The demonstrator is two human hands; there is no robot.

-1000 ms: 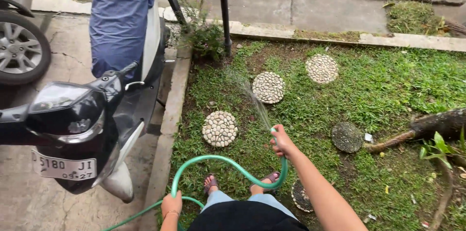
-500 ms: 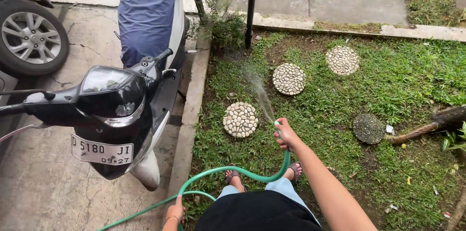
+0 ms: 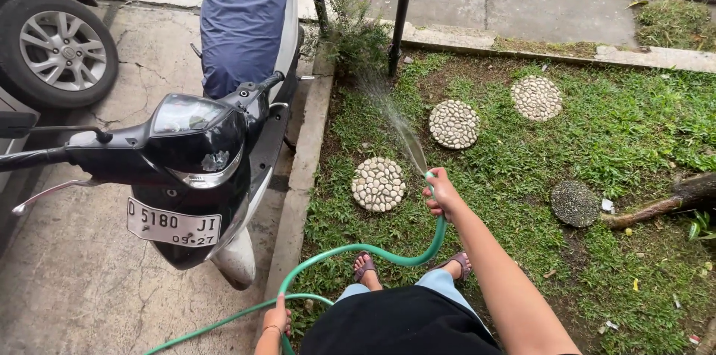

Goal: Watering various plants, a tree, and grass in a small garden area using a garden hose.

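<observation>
the right hand is clenched around the nozzle end of the green rubber garden hose, thumb seemingly pressed at the mouth, and a thin fan of water shoots forward and to the left from it. the left hand grips the same hose lower down, near the bottom edge of the view, where the hose loops up from the concrete and arcs across in front of the person's sandalled feet.

the spray lands at the far left corner of the patch of green grass, near the scrubby green plant and the dark metal pole beside the concrete kerb. judging by that, the watering is busy with this corner. i cannot tell from here how much of the grass is already wet; the bare soil near the pole looks dark, but that proves little. the right part of the lawn, around the dark round stepping stone and the fallen brown branch, lies well apart from the stream, and so probably has yet to get its share.

three pale round pebble stepping stones lie between the person and the wetted corner. a black and white scooter with a blue cover stands just beside the kerb on the concrete, a grey car wheel beyond it.
</observation>
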